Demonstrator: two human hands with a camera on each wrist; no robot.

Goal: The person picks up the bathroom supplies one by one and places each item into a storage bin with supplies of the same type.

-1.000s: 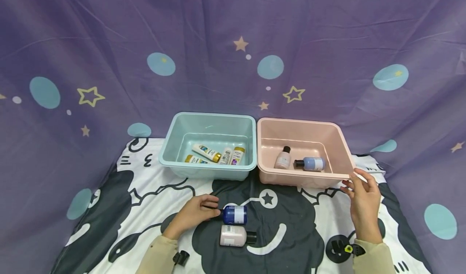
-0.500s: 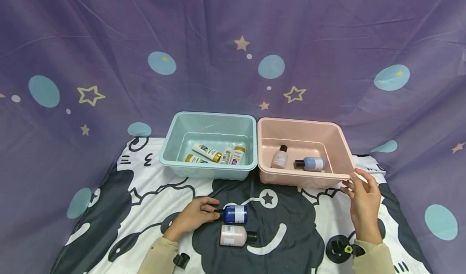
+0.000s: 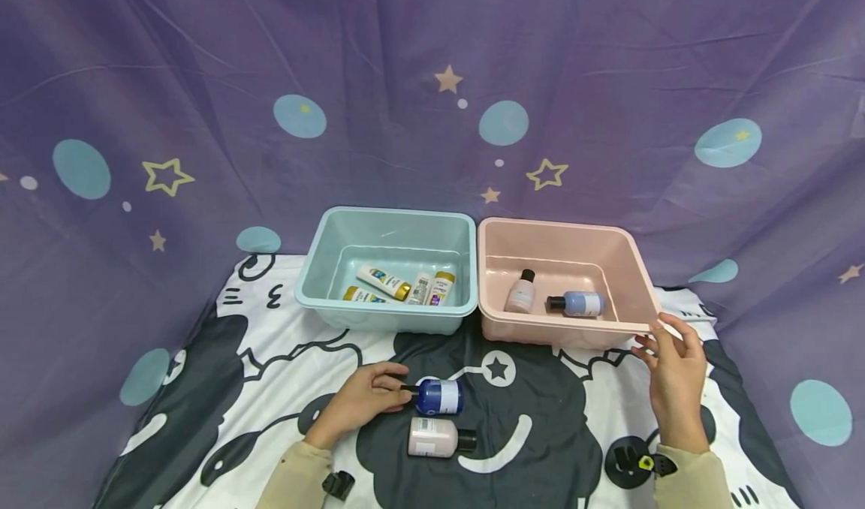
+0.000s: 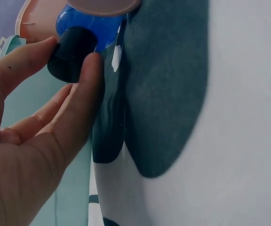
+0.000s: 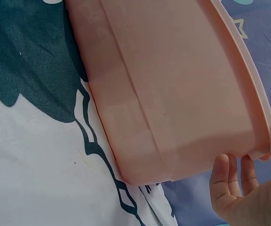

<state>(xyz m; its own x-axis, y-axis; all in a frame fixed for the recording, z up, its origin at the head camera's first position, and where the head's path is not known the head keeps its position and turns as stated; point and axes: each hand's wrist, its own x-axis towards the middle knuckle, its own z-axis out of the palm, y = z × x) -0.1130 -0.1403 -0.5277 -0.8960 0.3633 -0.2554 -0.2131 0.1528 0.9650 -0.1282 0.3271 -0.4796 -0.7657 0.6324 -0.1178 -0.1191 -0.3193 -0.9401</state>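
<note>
My left hand [image 3: 368,400] pinches the black cap [image 4: 72,54] of a dark blue bottle [image 3: 439,397] between thumb and finger. The bottle lies on its side over the patterned cloth, its white label facing up. Just nearer to me, a pale pink bottle [image 3: 432,438] lies with its black cap pointing right. My right hand [image 3: 678,377] grips the front right corner of the pink bin [image 3: 564,327], fingers under the rim [image 5: 262,94]. Inside that bin are a small pale pink bottle [image 3: 520,296] and a light blue bottle [image 3: 583,304], both black-capped.
A light teal bin [image 3: 385,315] stands against the pink one on its left. Several white tubes with gold caps [image 3: 384,281] lie in it. Behind both bins rises a purple curtain [image 3: 378,118] with stars and dots. The black-and-white cloth [image 3: 284,389] covers the table.
The dark blue bottle has shifted slightly right with my left hand. In the pink bin, the small pink bottle has rolled a little left. My right hand has kept its place.
</note>
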